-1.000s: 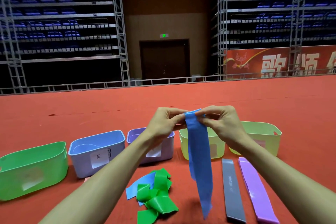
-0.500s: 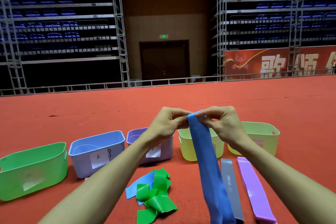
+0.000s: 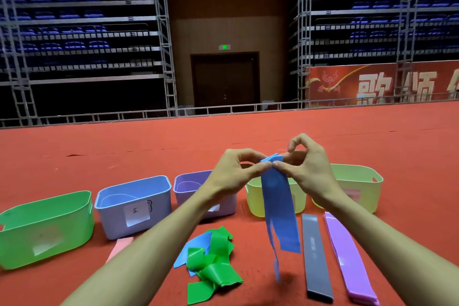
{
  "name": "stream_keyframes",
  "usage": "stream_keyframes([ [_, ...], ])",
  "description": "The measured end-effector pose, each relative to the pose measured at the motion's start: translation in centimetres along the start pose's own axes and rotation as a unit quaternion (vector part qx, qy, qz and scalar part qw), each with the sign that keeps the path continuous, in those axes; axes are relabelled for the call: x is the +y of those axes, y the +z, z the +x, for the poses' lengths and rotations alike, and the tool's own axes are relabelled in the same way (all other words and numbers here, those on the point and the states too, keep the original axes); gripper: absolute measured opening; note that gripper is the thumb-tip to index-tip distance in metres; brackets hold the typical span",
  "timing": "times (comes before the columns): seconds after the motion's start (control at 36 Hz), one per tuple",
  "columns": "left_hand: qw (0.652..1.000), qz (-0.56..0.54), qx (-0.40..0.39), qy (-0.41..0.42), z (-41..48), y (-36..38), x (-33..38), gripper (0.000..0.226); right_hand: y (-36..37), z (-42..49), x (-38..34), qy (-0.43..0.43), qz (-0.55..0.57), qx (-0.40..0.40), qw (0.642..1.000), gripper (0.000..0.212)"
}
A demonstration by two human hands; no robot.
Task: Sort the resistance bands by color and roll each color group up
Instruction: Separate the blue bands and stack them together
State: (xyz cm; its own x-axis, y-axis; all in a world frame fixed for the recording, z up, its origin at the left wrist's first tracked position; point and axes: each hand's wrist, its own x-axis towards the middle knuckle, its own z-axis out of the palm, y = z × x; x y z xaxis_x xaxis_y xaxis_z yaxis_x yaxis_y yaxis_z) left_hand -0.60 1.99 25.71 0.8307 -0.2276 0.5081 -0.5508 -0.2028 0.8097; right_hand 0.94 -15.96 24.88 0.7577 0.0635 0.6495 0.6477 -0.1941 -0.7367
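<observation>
I'm seeing five bins lining the red floor (image 3: pixel 149 146): green bin (image 3: pixel 47 228), blue bin (image 3: pixel 134 208), purple bin (image 3: pixel 188 187), left yellow bin (image 3: pixel 255 202), right yellow bin (image 3: pixel 357 181). I cannot tell their contents. Nearer, a green band tangle (image 3: pixel 213 264) is covering a blue strip (image 3: pixel 190 248), beside the flat gray band (image 3: pixel 316 256) and purple band (image 3: pixel 347 256). The left hand (image 3: pixel 231 174) and right hand (image 3: pixel 308 169) are both pinching, grips clamped on the top of the blue band (image 3: pixel 278 206), which is hanging long axis downward across the left yellow bin.

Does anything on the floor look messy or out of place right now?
Yes: the green bands lie in a crumpled tangle with a loose blue band caught underneath, colours mixed, whereas the grey band and purple band lie flat and straight.
</observation>
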Motion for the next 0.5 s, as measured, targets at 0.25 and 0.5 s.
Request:
stream_keyframes([
  [0.25, 0.998, 0.045, 0.042, 0.035, -0.05, 0.28, -0.51, 0.015, 0.08, -0.17, 0.04, 0.020, 0.019, 0.020, 0.999, 0.042],
  [0.5, 0.997, -0.044, 0.070, -0.001, -0.28, 0.55, -0.57, 0.016, 0.52, -0.36, 0.34, 0.021, 0.003, 0.016, 1.000, 0.035],
])
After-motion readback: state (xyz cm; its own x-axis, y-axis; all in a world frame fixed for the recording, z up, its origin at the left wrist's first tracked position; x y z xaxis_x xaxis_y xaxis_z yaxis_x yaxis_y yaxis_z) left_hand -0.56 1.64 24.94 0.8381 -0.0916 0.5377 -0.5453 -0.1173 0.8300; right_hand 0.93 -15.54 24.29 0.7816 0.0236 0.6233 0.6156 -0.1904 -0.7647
